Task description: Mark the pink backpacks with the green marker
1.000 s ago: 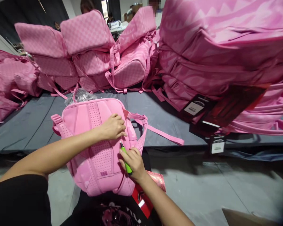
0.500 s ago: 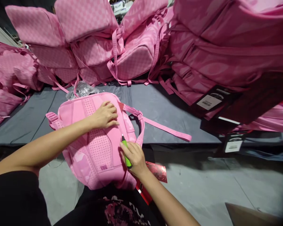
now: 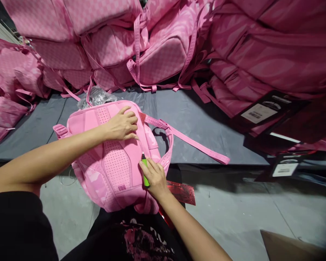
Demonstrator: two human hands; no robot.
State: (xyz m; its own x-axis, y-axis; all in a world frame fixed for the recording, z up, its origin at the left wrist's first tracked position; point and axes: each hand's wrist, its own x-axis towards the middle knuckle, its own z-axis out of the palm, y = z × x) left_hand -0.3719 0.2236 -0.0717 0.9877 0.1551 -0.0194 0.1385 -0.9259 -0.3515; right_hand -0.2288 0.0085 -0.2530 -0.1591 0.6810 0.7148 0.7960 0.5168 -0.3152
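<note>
A pink backpack (image 3: 116,166) rests back panel up, partly on the grey-covered table edge and partly against my lap. My left hand (image 3: 122,125) lies on its upper back panel, fingers apart. Below and to the right, my right hand (image 3: 154,177) is closed round a green-handled tool (image 3: 146,175) with a thin tip. The tip points up the right side of the panel, close to my left hand's fingers; whether it touches the fabric is too small to tell. A pink strap (image 3: 198,144) trails to the right across the table.
Stacks of pink backpacks (image 3: 163,59) line the back of the grey table (image 3: 203,125). Clear crumpled plastic (image 3: 100,97) lies behind the bag. Black tags with white labels (image 3: 259,113) hang at the right. A red printed card (image 3: 182,193) shows beside my right forearm.
The view has shifted a little. Both hands remain at the same parts of the backpack, and the green tool is still in my right hand, held slightly more upright.
</note>
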